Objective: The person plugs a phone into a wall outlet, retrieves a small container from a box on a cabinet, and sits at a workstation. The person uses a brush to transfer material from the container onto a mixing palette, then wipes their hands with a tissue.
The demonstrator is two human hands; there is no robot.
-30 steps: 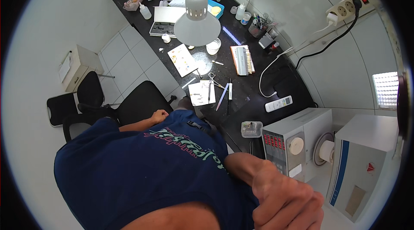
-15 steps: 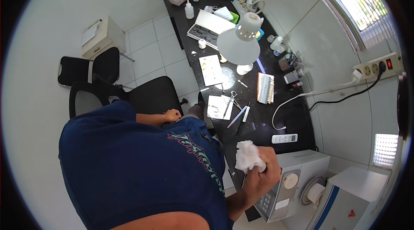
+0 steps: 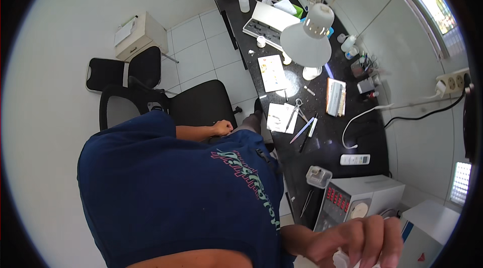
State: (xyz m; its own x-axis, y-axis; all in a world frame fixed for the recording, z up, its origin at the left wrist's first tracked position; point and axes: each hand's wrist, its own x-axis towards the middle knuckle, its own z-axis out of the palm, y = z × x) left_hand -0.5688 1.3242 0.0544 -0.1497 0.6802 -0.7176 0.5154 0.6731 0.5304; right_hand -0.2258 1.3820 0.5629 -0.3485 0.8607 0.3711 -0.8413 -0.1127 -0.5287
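Note:
At the lower right edge, my right hand is closed around a crumpled white tissue, which is mostly hidden by the fingers and cut off by the frame. The hand is in front of a white countertop machine with a round knob and red-lit display. Beside that machine are a small clear plastic box and thin tweezers. My left hand hangs by my thigh, above the black chair seat, its fingers curled with nothing visible in them.
Along the black counter lie scissors, pens, a white remote and a palette sheet. A lamp overhangs them. A white cable crosses the right side. Chairs and a small cabinet stand at left.
My right hand has moved down and right with the tissue, uncovering the plastic box, tweezers and red display. The whole view has shifted, so the counter appears further right. My left hand stays by my thigh.

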